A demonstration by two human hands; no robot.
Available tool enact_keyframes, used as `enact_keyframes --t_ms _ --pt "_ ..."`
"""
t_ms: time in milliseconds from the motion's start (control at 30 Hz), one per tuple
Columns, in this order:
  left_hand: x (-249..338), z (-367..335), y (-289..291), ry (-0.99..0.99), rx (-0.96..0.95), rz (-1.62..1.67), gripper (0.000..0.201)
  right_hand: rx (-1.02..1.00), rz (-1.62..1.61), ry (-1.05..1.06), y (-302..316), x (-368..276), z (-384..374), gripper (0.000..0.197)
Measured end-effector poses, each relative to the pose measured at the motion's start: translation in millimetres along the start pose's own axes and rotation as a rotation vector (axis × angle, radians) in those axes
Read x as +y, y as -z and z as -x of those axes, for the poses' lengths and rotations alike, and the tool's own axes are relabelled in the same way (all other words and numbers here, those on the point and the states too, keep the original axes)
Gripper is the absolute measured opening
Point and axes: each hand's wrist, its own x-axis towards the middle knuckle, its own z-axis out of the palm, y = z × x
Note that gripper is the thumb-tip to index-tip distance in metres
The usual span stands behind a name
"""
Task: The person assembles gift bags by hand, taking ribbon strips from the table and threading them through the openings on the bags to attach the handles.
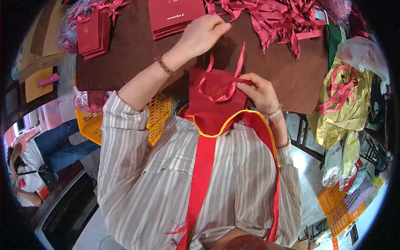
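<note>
A small dark red paper gift bag (pixel 212 93) with pink ribbon handles is held at its right edge by the right hand (pixel 259 92). The left hand (pixel 203 35) is raised above it, pinching a pink ribbon (pixel 241 58) over the brown surface (pixel 133 50).

Surface: brown table (pixel 137 54), top covered in brown felt-like cloth.
Top middle: stack of flat dark red paper bags (pixel 173 16), gold mark on top.
Top left: second stack of red bags (pixel 91 35), smaller, near the table's left edge.
Top right: heap of loose red ribbons (pixel 279 18), spread toward the right corner.
Near edge: small red bag (pixel 214 98) with ribbon handles, base at the table edge.
</note>
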Motion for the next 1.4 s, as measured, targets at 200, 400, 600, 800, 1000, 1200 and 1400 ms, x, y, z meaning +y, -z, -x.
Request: enact_keyframes --t_ms 200,400,600,800,1000,1200,1400 --pt "-7 29 19 0.183 -0.453 -0.278 0.064 0.012 0.086 -0.152 2 -7 1 0.019" --pt "-20 30 4 0.125 -0.226 0.392 0.03 -0.01 0.158 -0.039 -5 -12 4 0.026" --pt "-32 24 17 0.453 0.208 0.833 0.024 0.03 0.094 0.056 -11 -1 4 0.029" --pt "-30 21 27 0.424 0.224 0.76 0.024 -0.029 -0.048 0.018 -4 10 8 0.029" --pt "-24 63 11 0.308 -0.193 0.915 0.062 0.1 -0.244 -0.079 -5 28 12 0.028" --pt "-20 89 -9 0.224 -0.147 0.743 0.072 0.1 -0.312 -0.017 -8 10 17 0.021" --pt "-11 96 -28 0.313 -0.177 1.09 0.052 0.242 -0.297 0.089 3 7 16 0.036"
